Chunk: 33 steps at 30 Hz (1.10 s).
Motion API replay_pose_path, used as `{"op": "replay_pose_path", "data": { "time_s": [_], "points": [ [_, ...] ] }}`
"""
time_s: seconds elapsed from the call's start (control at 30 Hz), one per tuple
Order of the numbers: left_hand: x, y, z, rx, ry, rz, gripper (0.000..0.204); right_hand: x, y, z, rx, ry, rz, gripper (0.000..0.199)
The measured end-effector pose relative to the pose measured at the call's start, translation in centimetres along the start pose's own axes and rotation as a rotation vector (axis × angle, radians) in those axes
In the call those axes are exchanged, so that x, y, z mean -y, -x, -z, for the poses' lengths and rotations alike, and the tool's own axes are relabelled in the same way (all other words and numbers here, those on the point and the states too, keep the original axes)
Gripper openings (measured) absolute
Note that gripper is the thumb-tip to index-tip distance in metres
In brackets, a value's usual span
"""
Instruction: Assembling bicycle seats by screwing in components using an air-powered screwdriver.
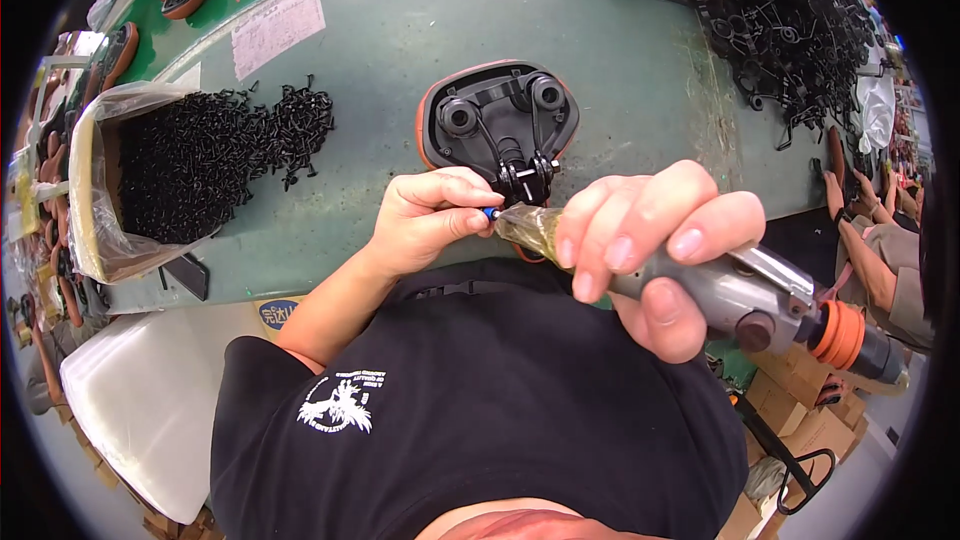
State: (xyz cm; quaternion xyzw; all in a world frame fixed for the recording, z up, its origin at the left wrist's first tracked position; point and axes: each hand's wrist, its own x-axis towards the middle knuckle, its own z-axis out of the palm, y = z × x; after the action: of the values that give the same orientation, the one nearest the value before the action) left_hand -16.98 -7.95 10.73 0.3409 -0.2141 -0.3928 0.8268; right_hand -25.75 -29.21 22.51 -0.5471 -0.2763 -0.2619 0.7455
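My right hand (pixel 660 250) is wrapped round a grey power screwdriver (pixel 700 290) with an orange ring at its back end. Yellowish wrapping covers its nose, which points left. At the bit's end sits a small blue piece (pixel 489 213). Thumb and fingers of my left hand (pixel 430 220) pinch together right at that tip; what they hold is mostly hidden. Just beyond lies a black plastic housing (pixel 490 125) with an orange rim, hollow side up, with two round sockets and a black hinged bracket (pixel 527 178) at its near end.
At left, an open carton (pixel 88 190) lies on its side, black screws (pixel 200 160) spilling onto the green table (pixel 370 60). A dark phone-like slab (pixel 188 276) is near it. Black metal parts (pixel 790 30) pile up at far right. Another person's arm (pixel 870 260) shows at right.
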Motion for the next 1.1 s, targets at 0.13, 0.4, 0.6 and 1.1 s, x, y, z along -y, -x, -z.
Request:
{"op": "replay_pose_path", "data": {
  "time_s": [0.13, 0.4, 0.6, 1.1],
  "points": [
    [-1.5, -0.2, 0.1, 0.044, -0.071, 0.096, 0.018, -0.4, 0.1, -1.2, -0.102, -0.065, -0.015, 0.036],
    [-3.0, -3.0, 2.9, -0.303, -1.45, -0.594, 0.055, -1.2, -1.8, 1.2, 0.076, 0.157, 0.137, 0.03],
    [-0.5, -5.4, 3.3, -0.338, -1.559, -0.476, 0.059, -3.3, -3.0, 0.6, 0.054, 0.206, -0.049, 0.027],
    [1.3, -4.0, 5.1, -0.474, -1.468, -0.657, 0.058, -8.5, -2.9, -2.3, 0.028, 0.282, -0.229, 0.03]
  ]
}}
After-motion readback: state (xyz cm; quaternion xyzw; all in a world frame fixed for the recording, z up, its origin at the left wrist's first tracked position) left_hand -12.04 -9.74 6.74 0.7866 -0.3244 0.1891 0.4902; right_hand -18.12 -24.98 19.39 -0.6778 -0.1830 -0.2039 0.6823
